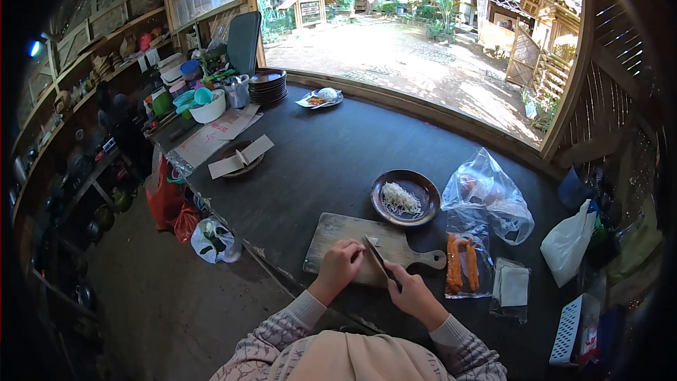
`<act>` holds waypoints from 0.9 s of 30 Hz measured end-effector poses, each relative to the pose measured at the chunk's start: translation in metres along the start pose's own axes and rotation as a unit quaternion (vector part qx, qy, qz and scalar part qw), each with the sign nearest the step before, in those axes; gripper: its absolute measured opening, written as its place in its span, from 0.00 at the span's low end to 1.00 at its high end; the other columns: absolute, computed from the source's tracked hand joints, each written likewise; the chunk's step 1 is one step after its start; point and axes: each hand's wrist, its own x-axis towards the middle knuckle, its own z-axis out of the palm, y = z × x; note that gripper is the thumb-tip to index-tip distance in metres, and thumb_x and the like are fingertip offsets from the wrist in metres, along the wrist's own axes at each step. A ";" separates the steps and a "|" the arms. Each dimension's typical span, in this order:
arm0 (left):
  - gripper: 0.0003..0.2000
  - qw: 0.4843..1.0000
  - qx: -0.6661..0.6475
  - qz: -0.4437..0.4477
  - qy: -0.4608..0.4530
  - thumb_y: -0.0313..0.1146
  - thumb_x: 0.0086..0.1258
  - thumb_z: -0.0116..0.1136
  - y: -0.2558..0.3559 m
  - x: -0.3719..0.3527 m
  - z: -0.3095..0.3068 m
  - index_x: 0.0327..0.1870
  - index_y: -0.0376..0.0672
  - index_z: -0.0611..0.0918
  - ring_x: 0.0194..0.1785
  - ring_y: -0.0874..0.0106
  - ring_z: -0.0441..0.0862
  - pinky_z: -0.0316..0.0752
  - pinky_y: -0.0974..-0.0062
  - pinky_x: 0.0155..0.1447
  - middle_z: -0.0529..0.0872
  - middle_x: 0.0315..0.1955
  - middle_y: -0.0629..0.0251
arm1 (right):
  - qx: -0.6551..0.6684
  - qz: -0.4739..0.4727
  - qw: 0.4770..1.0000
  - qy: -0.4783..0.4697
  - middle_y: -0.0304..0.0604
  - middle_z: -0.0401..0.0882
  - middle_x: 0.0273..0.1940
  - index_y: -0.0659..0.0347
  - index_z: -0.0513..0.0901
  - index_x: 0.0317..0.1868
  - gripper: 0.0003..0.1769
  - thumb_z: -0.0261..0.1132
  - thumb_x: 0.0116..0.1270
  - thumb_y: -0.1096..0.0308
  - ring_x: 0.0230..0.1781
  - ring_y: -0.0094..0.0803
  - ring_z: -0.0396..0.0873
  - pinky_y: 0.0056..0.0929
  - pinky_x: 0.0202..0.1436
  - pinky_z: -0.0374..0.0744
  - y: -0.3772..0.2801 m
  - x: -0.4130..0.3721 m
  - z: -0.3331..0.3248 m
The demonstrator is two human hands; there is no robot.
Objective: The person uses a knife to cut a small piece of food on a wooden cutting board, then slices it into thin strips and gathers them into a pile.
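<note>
My right hand (410, 295) is wrapped round the dark handle of a knife (379, 257), whose blade points away from me over a wooden cutting board (331, 229). Left of the blade, my left hand (341, 265) rests at the board with its fingers curled together; whatever they may hold is hidden. A small pale piece (374, 241) lies on the board by the knife tip. Just behind the board stands a dark round plate (377, 204) with a heap of thin white shreds (401, 199) on it.
To the right lie a bag of orange sticks (462, 264), a clear plastic bag (504, 204) and a packet of white squares (511, 285). Stacked dark plates (268, 88) and a plate of food (319, 99) stand at the back. Cardboard (218, 134) lies at the left.
</note>
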 end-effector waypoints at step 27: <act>0.05 1.000 -0.019 -0.009 0.002 0.26 0.62 0.64 -0.001 0.000 0.000 0.36 0.36 0.86 0.45 0.57 0.84 0.79 0.63 0.50 0.87 0.38 0.57 | 0.007 -0.032 0.999 -0.006 0.63 0.79 0.24 0.60 0.74 0.66 0.26 0.62 0.66 0.74 0.26 0.58 0.82 0.45 0.31 0.79 -0.007 -0.008 -0.001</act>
